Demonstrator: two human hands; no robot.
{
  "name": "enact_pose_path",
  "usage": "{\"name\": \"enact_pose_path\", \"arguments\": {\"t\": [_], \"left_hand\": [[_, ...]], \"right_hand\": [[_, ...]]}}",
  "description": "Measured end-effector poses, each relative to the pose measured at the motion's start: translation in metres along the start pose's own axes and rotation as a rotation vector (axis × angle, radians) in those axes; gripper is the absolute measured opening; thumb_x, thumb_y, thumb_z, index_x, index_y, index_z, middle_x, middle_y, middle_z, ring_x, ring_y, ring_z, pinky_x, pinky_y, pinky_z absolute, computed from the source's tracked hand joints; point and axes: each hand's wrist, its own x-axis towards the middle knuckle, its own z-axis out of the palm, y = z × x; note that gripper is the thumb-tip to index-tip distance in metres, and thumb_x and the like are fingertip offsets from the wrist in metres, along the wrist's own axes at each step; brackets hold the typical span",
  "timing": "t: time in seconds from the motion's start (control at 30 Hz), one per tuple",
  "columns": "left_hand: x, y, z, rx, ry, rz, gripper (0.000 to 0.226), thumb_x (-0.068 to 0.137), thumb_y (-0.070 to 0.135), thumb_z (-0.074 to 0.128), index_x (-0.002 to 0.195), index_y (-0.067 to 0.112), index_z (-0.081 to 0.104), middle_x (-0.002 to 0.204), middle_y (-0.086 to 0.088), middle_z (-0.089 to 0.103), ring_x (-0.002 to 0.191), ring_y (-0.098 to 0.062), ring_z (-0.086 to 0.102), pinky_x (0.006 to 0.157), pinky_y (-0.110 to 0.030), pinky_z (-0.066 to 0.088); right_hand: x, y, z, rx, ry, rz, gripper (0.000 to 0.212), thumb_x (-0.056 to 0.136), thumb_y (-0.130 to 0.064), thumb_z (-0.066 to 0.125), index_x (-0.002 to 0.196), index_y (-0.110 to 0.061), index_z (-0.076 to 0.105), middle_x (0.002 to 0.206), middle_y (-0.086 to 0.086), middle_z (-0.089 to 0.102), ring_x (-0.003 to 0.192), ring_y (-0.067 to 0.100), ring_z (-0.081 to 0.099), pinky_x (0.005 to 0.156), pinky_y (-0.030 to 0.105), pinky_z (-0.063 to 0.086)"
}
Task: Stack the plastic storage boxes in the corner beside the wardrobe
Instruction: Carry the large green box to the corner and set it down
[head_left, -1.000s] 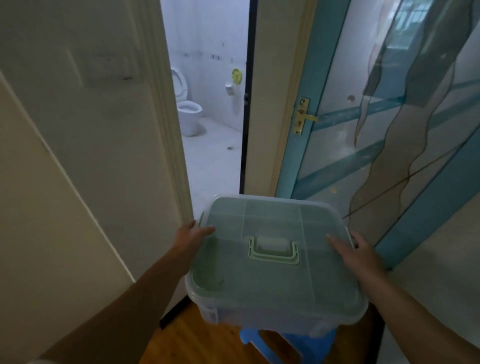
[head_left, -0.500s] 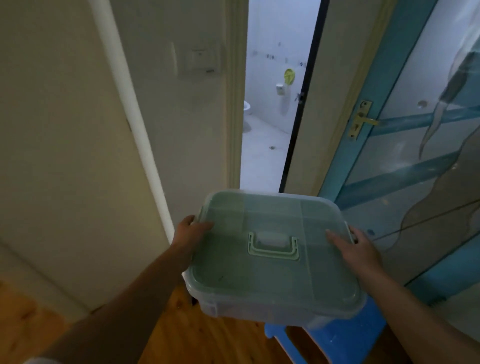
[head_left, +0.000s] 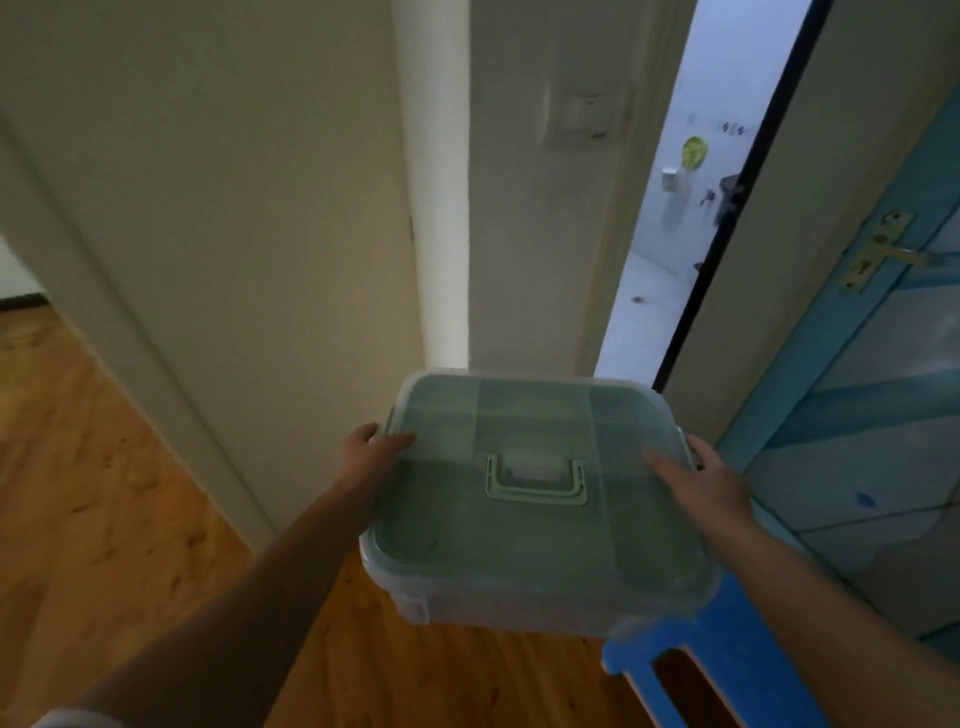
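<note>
- Storage box (head_left: 540, 514): translucent plastic body with a pale green lid, carried in mid-air in front of the person, clear of the floor; the lid faces up and is tilted slightly down toward the camera.
- Lid handle (head_left: 536, 480): light green, folded flat at the centre of the lid.
- Left hand (head_left: 371, 452): clasps the box's left edge, thumb lying on top of the lid, the other fingers wrapped over the side and out of sight.
- Right hand (head_left: 701, 486): clasps the box's right edge in the same manner, thumb on the lid.
- Blue stool (head_left: 722, 660): below the box's near right corner, partly hidden by it.
- Wooden floor (head_left: 104, 493): spreads under the box and to the left.
- Wall (head_left: 234, 208): cream, behind the box, with a switch plate (head_left: 587, 117) above it.
- Doorway (head_left: 675, 223): narrow bright opening, upper right of the box.
- Blue-framed door (head_left: 857, 338): at the right, with a brass handle (head_left: 883, 249).
</note>
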Motion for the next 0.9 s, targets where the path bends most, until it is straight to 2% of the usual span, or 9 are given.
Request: {"name": "enact_pose_path", "arguments": {"t": [0.07, 0.13, 0.17, 0.27, 0.33, 0.5, 0.6, 0.77, 0.9], "left_hand": [[-0.004, -0.004, -0.022, -0.01, 0.037, -0.006, 0.059, 0.087, 0.024, 0.067, 0.139, 0.008, 0.046, 0.127, -0.018, 0.057, 0.109, -0.035, 0.058, 0.092, -0.049, 0.05], [-0.007, -0.009, -0.045, -0.017, 0.085, -0.012, 0.054, 0.087, 0.024, 0.067, 0.136, 0.008, 0.05, 0.121, -0.017, 0.06, 0.105, -0.033, 0.06, 0.089, -0.048, 0.052], [-0.009, -0.012, -0.059, -0.019, 0.106, -0.014, 0.05, 0.087, 0.024, 0.067, 0.132, 0.008, 0.053, 0.116, -0.015, 0.063, 0.101, -0.032, 0.062, 0.084, -0.045, 0.054], [-0.015, -0.019, -0.094, -0.038, 0.149, -0.009, 0.041, 0.087, 0.026, 0.066, 0.125, 0.011, 0.058, 0.102, -0.01, 0.065, 0.089, -0.026, 0.064, 0.063, -0.033, 0.052], [-0.018, -0.022, -0.111, -0.058, 0.19, -0.014, 0.041, 0.087, 0.026, 0.066, 0.125, 0.013, 0.058, 0.097, -0.006, 0.064, 0.085, -0.022, 0.063, 0.057, -0.028, 0.047], [-0.021, -0.034, -0.165, -0.086, 0.257, -0.042, 0.049, 0.088, 0.028, 0.066, 0.132, 0.012, 0.054, 0.104, -0.007, 0.064, 0.089, -0.023, 0.062, 0.06, -0.03, 0.049], [-0.02, -0.041, -0.194, -0.113, 0.301, -0.047, 0.046, 0.087, 0.026, 0.067, 0.129, 0.01, 0.056, 0.1, -0.006, 0.064, 0.09, -0.026, 0.063, 0.064, -0.034, 0.051], [-0.023, -0.053, -0.237, -0.147, 0.339, -0.067, 0.047, 0.089, 0.028, 0.066, 0.132, 0.015, 0.054, 0.097, -0.001, 0.063, 0.081, -0.017, 0.063, 0.047, -0.024, 0.045], [-0.025, -0.062, -0.274, -0.175, 0.38, -0.098, 0.052, 0.089, 0.03, 0.065, 0.137, 0.018, 0.049, 0.094, 0.002, 0.061, 0.078, -0.015, 0.06, 0.047, -0.026, 0.044]], "right_hand": [[-0.006, -0.007, 0.018, 0.001, -0.042, -0.016, 0.071, 0.07, -0.064, 0.069, 0.13, -0.031, 0.052, 0.119, 0.0, 0.06, 0.097, 0.023, 0.061, 0.079, 0.041, 0.053], [-0.012, -0.018, 0.035, 0.019, -0.09, -0.036, 0.061, 0.062, -0.07, 0.068, 0.114, -0.039, 0.058, 0.112, -0.006, 0.063, 0.089, 0.017, 0.062, 0.073, 0.035, 0.053], [-0.016, -0.023, 0.045, 0.029, -0.124, -0.044, 0.061, 0.061, -0.071, 0.068, 0.112, -0.04, 0.058, 0.109, -0.006, 0.064, 0.088, 0.016, 0.063, 0.075, 0.037, 0.054], [-0.024, -0.037, 0.073, 0.026, -0.202, -0.068, 0.073, 0.061, -0.072, 0.068, 0.123, -0.035, 0.055, 0.111, -0.004, 0.062, 0.094, 0.023, 0.062, 0.085, 0.046, 0.053], [-0.029, -0.045, 0.088, 0.021, -0.217, -0.091, 0.076, 0.059, -0.073, 0.067, 0.124, -0.034, 0.054, 0.111, -0.004, 0.061, 0.097, 0.025, 0.062, 0.086, 0.048, 0.052], [-0.05, -0.068, 0.136, -0.014, -0.244, -0.151, 0.06, 0.07, -0.064, 0.07, 0.121, -0.036, 0.054, 0.104, -0.006, 0.059, 0.095, 0.023, 0.061, 0.087, 0.045, 0.052], [-0.059, -0.079, 0.161, -0.028, -0.275, -0.183, 0.057, 0.07, -0.064, 0.069, 0.118, -0.037, 0.054, 0.102, -0.007, 0.059, 0.095, 0.023, 0.061, 0.087, 0.045, 0.052], [-0.079, -0.095, 0.2, -0.056, -0.295, -0.233, 0.054, 0.07, -0.064, 0.069, 0.115, -0.037, 0.055, 0.097, -0.012, 0.06, 0.085, 0.015, 0.059, 0.077, 0.036, 0.052], [-0.097, -0.111, 0.232, -0.092, -0.317, -0.253, 0.063, 0.07, -0.066, 0.068, 0.122, -0.035, 0.053, 0.1, -0.01, 0.058, 0.088, 0.017, 0.058, 0.075, 0.035, 0.049]]}}
